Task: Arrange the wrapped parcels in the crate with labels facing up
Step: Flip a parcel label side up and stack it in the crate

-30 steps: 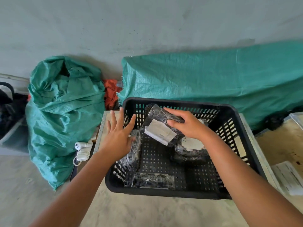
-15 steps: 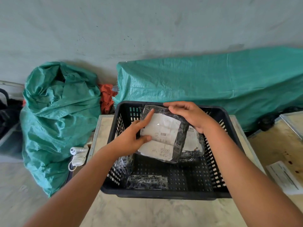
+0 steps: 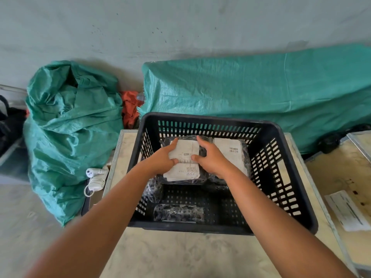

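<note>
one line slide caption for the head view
Both hands, left hand and right hand, press a label-up parcel into the black crate.

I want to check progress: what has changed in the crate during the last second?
The labelled parcel, first held tilted by the right hand alone, was taken in both hands, left hand joining, turned label-up and lowered beside the second labelled parcel. The crate and the front parcel stayed put.
</note>
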Motion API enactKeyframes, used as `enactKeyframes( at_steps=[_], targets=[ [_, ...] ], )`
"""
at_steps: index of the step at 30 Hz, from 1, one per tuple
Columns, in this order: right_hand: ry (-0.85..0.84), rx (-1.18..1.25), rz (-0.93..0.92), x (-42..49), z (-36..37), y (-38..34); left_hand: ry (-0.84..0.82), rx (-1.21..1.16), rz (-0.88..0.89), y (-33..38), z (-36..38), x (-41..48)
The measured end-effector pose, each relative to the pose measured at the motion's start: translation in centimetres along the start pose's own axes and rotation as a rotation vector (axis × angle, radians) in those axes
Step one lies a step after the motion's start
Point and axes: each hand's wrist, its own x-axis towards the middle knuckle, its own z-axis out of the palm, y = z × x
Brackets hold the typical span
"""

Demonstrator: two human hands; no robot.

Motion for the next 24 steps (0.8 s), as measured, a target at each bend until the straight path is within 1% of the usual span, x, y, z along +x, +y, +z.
enactKeyframes(
  at_steps=[3, 6, 7, 9, 11, 14, 17, 20, 24],
  targets=[
    [0.045, 0.026, 0.039, 0.6, 0.7, 0.5, 0.046, 0.105, -0.042, -0.1, 0.6, 0.9],
    [0.123, 0.026, 0.032, 0.9, 0.4, 1.1, 0.079, 0.231, -0.025, -0.5, 1.5, 1.0],
    [0.129, -0.001, 0.035, 1.0, 0.5, 1.3, 0.070, 0.244, -0.022, -0.6, 2.2, 1.0],
    [0.093, -0.073, 0.044, 1.2, 1.3, 1.4, -0.006, 0.247, -0.037, -0.9, 3.9, 1.0],
    [0.066, -0.145, 0.015, 1.9, 2.6, 1.2, -0.083, 0.240, -0.097, -1.0, 5.3, 1.4],
    [0.115, -0.182, -0.011, 2.9, 4.9, 0.9, -0.065, 0.240, -0.191, -1.0, 6.2, 2.0],
    [0.161, -0.103, 0.103, 3.0, 6.7, 2.2, -0.058, 0.279, -0.202, -1.6, 6.3, 2.4],
    [0.048, -0.140, 0.179, 3.1, 7.3, 3.6, -0.055, 0.297, -0.218, -2.8, 6.8, 2.9],
    [-0.079, -0.314, 0.238, 3.6, 7.1, 3.8, -0.065, 0.366, -0.249, -3.8, 7.9, 3.9]
  ],
)
